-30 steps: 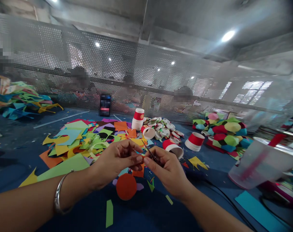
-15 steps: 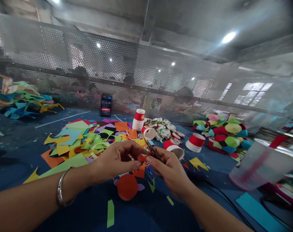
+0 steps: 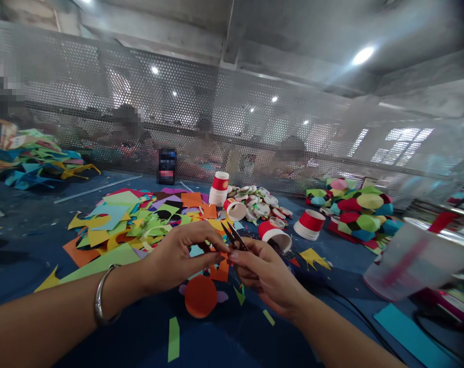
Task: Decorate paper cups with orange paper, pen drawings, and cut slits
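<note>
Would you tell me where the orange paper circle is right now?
In the head view, the orange paper circle lies on the blue table just below the left hand, with a green paper strip nearer the camera.

Your snips point(image 3: 235, 238) now show their blades spread in a narrow V; half a second ago they lay closed together against the orange scrap point(image 3: 219, 252). Your right hand point(image 3: 268, 278) has dropped slightly and turned, so the blade tips point more upward than before. Your left hand point(image 3: 178, 255) has drawn back a little toward you, and its forefinger arches higher over the thumb, with a wider gap under it than a second ago.
</note>
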Available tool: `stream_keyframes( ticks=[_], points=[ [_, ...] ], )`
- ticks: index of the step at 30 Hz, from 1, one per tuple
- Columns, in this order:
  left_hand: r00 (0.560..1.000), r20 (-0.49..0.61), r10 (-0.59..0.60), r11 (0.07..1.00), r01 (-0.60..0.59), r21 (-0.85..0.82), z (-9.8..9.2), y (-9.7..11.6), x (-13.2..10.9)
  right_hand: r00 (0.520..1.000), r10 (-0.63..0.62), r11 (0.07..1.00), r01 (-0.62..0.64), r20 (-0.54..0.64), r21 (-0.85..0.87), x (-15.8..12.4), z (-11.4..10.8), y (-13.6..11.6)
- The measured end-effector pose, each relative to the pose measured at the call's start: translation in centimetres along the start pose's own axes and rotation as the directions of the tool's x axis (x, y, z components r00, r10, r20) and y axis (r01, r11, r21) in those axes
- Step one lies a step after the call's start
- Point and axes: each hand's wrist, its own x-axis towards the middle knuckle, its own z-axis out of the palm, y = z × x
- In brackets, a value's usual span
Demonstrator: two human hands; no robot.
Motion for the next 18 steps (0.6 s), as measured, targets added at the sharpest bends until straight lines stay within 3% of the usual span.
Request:
stream_keyframes(
  ticks=[2, 6, 12, 18],
  points=[
    [0.995, 0.01, -0.098, 0.985, 0.098, -0.145, 0.0, -0.5, 0.2, 1.0, -0.01, 1.0, 0.01, 0.003, 0.0, 0.0, 0.0, -0.1],
    [0.959, 0.077, -0.274, 0.858, 0.279, -0.431, -0.3, -1.2, 0.6, 0.999, -0.037, 0.998, 0.036, -0.002, -0.045, -0.2, -0.2, -0.2],
    [0.92, 0.144, -0.365, 0.663, 0.365, -0.654, -1.1, -1.1, 0.9, 0.999, -0.038, 0.995, 0.041, 0.038, -0.089, -0.2, -0.4, -0.1],
    [0.905, 0.194, -0.378, 0.537, 0.386, -0.75, -1.5, -1.1, 1.0, 0.998, -0.042, 0.996, 0.046, 0.047, -0.081, -0.2, -0.2, -0.2]
  ],
)
